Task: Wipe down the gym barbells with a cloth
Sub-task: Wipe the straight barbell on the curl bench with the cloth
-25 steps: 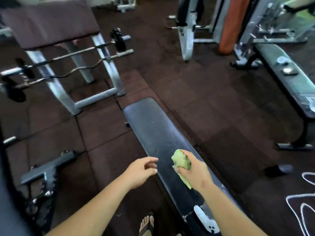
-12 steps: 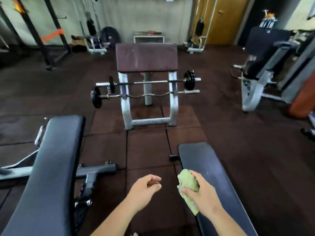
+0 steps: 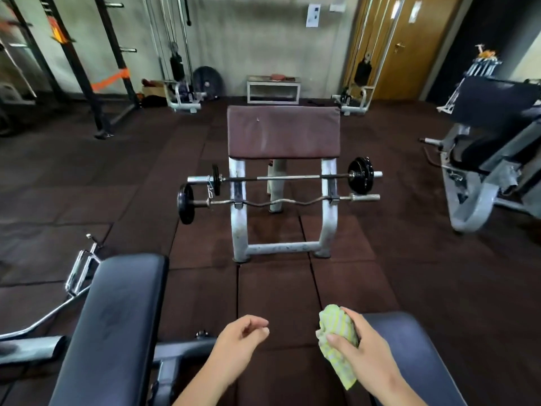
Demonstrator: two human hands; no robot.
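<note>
Two barbells rest across a white preacher-curl stand (image 3: 279,247) ahead. The upper one is a straight barbell (image 3: 288,177) with black plates at both ends. Below it lies a wavy curl barbell (image 3: 279,202) with one black plate on its left end. My right hand (image 3: 364,357) grips a bunched green-and-yellow cloth (image 3: 336,326) low in the view, well short of the bars. To its left, my left hand (image 3: 238,345) hangs loosely curled and holds nothing.
A black padded bench (image 3: 114,326) runs along the left and another bench (image 3: 409,341) sits under my right arm. Dark rubber floor tiles lie between me and the stand. A grey machine (image 3: 483,177) stands at right, racks and cable stations along the back wall.
The view has swung up and left from the bench to face the preacher stand, and the stand looks closer. Both hands keep their pose, the cloth still in my right hand.
</note>
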